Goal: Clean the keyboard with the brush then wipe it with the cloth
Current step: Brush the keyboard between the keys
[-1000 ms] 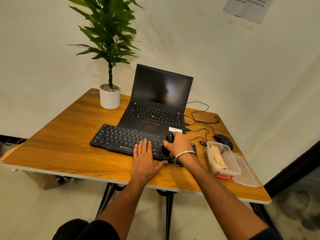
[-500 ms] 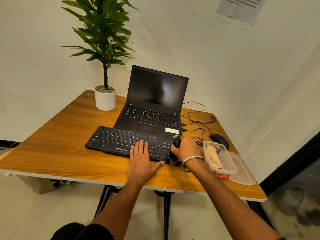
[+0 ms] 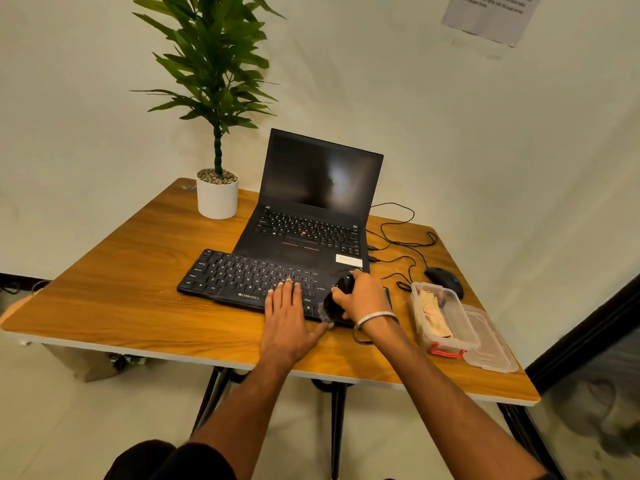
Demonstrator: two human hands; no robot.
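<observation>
Gripping dark brush (image 3: 335, 299), right hand (image 3: 363, 296) has fingers curled round handle; bristles touch right end of keyboard (image 3: 249, 278). Left hand (image 3: 285, 315) lies flat, fingers straight, on keys near 6 o'clock edge. Keyboard black, low-profile, white legends, at table (image 3: 121, 296) centre. Cloth (image 3: 431, 315), beige, crumpled, inside clear container (image 3: 446, 337) at 3 o'clock.

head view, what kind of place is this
Probably a small office or home work corner: a wooden desk against a plain wall holds an open laptop, an external keyboard, a wired mouse and a potted plant.
</observation>
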